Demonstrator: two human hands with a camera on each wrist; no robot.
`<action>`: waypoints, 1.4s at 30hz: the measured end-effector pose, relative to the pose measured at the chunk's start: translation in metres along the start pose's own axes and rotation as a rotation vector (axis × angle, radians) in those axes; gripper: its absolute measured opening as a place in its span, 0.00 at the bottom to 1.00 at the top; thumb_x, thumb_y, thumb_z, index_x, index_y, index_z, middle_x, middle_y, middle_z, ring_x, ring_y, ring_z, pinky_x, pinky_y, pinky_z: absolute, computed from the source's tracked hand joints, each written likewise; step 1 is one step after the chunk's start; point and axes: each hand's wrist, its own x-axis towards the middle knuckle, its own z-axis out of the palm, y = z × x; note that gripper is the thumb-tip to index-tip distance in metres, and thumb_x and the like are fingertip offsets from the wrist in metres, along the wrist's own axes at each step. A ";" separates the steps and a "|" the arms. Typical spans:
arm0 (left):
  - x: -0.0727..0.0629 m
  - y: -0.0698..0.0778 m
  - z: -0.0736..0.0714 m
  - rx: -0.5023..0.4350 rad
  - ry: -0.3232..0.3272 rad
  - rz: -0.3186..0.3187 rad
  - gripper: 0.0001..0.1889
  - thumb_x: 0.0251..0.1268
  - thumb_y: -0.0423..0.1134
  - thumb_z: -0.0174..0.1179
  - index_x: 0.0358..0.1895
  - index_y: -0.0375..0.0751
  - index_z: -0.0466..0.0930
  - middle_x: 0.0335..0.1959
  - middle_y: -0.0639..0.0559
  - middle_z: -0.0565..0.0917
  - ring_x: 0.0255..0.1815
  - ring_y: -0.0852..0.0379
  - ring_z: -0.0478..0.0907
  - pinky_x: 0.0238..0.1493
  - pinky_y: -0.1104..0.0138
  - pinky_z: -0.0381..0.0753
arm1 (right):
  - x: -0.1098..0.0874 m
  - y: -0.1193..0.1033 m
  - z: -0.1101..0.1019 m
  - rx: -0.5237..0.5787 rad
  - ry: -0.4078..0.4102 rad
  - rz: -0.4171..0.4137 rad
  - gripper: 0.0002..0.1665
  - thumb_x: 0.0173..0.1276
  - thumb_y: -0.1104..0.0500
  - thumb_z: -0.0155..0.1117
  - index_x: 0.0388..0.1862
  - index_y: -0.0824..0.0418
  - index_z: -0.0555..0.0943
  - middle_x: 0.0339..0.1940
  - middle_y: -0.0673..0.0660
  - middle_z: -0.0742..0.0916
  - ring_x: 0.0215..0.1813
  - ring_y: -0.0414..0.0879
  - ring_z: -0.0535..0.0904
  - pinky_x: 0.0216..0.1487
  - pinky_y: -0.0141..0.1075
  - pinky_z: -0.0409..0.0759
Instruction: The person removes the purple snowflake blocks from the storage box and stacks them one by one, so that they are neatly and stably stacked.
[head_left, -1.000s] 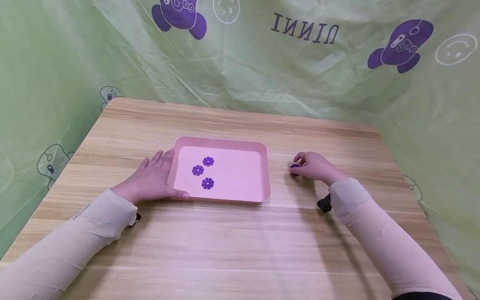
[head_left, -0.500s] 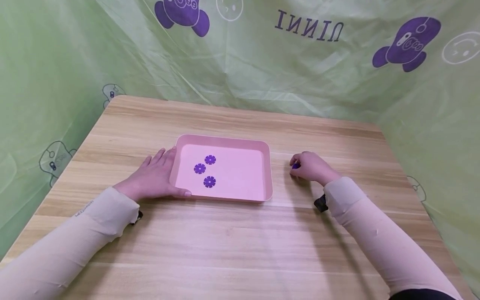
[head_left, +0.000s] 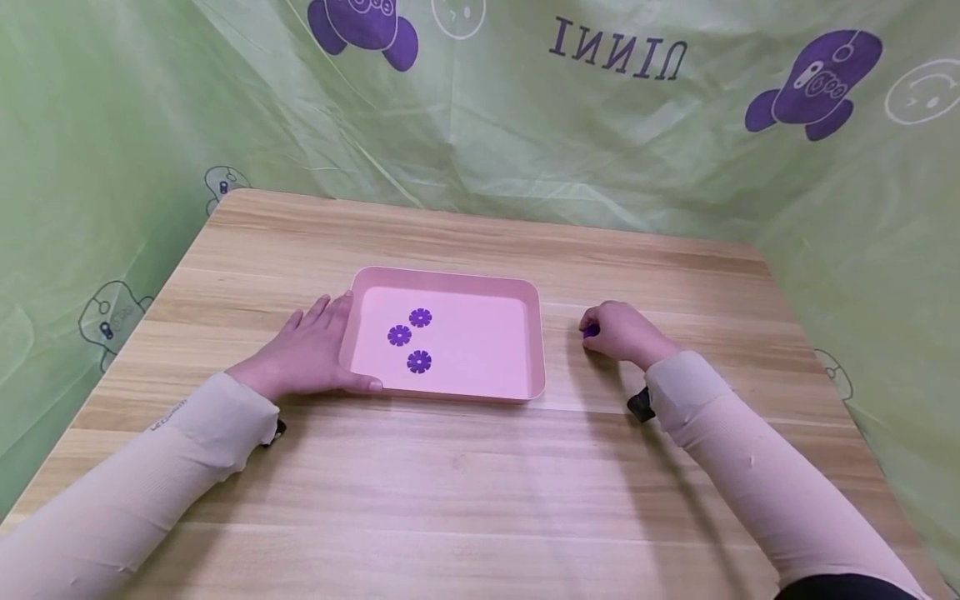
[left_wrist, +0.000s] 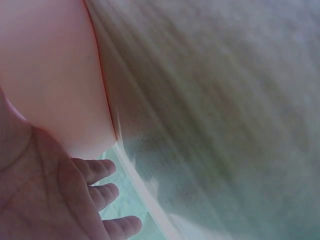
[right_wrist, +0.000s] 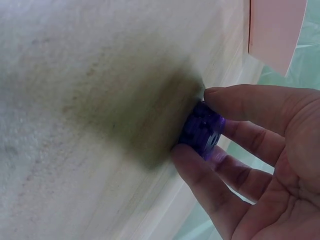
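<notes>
A pink tray (head_left: pixel 480 342) lies on the table with three purple notched snowflake discs (head_left: pixel 420 362) flat in its left half. My left hand (head_left: pixel 307 354) rests against the tray's left side, fingers straight and the thumb along the near edge. In the left wrist view the palm (left_wrist: pixel 40 185) is beside the tray's wall (left_wrist: pixel 55 65). To the right of the tray, my right hand (head_left: pixel 622 332) pinches a short stack of purple snowflake discs (right_wrist: pixel 202 131) between thumb and fingers, down at the tabletop. The hand hides most of the stack in the head view.
The wood-grain table (head_left: pixel 450 492) stretches around the tray on all sides. A green printed curtain (head_left: pixel 480 125) hangs behind the table and along both sides. A black wrist device (head_left: pixel 641 405) hangs under the right sleeve.
The right fingers have closed further round the purple discs, covering more of them. The left hand and the tray hold their place; the head view has shifted slightly.
</notes>
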 end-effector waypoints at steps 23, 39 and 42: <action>-0.002 0.000 -0.001 -0.021 0.001 -0.003 0.79 0.45 0.80 0.67 0.82 0.26 0.31 0.83 0.28 0.41 0.82 0.27 0.36 0.76 0.33 0.36 | 0.009 -0.029 -0.034 0.130 0.056 0.014 0.28 0.78 0.52 0.56 0.68 0.70 0.75 0.62 0.74 0.81 0.64 0.67 0.78 0.66 0.58 0.73; -0.002 0.000 0.001 -0.019 0.008 0.003 0.79 0.44 0.82 0.66 0.82 0.27 0.33 0.83 0.29 0.41 0.82 0.27 0.36 0.76 0.32 0.36 | 0.035 -0.091 -0.031 0.338 0.030 -0.064 0.24 0.75 0.56 0.60 0.64 0.67 0.79 0.58 0.65 0.85 0.62 0.58 0.79 0.65 0.48 0.77; -0.001 0.000 0.001 -0.014 0.013 0.008 0.80 0.42 0.83 0.65 0.82 0.26 0.34 0.83 0.30 0.42 0.82 0.27 0.37 0.76 0.32 0.37 | 0.039 -0.100 -0.028 0.387 0.017 -0.076 0.23 0.74 0.57 0.61 0.64 0.66 0.80 0.58 0.64 0.85 0.62 0.56 0.79 0.64 0.47 0.76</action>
